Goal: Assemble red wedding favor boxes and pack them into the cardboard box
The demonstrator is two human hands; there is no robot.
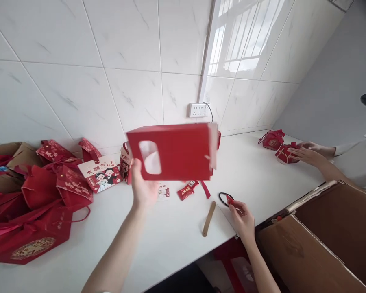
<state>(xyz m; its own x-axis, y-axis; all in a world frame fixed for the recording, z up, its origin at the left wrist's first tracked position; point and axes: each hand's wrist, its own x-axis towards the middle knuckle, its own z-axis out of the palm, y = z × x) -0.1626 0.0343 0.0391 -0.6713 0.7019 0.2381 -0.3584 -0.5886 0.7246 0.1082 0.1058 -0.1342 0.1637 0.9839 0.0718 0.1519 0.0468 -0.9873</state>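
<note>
My left hand (142,188) is raised above the white table (171,240) and grips the lower left edge of a flat red gift box (177,151) with a clear oval window. The box hangs tilted in the air, its white flap at the right end. My right hand (241,219) rests near the table's front edge, fingers pinched on a small red piece beside a black ring (225,198). A wooden stick (208,218) lies between my hands. A red candy packet (187,190) and a small printed card (164,191) lie under the box.
Red gift bags (42,203) and a printed gift box (100,173) are heaped at the left. An open cardboard carton (329,240) stands at the right. Another person's hands (306,154) touch a red pouch (285,154) at the far right, beside another pouch (272,139). A wall socket (197,110) sits behind.
</note>
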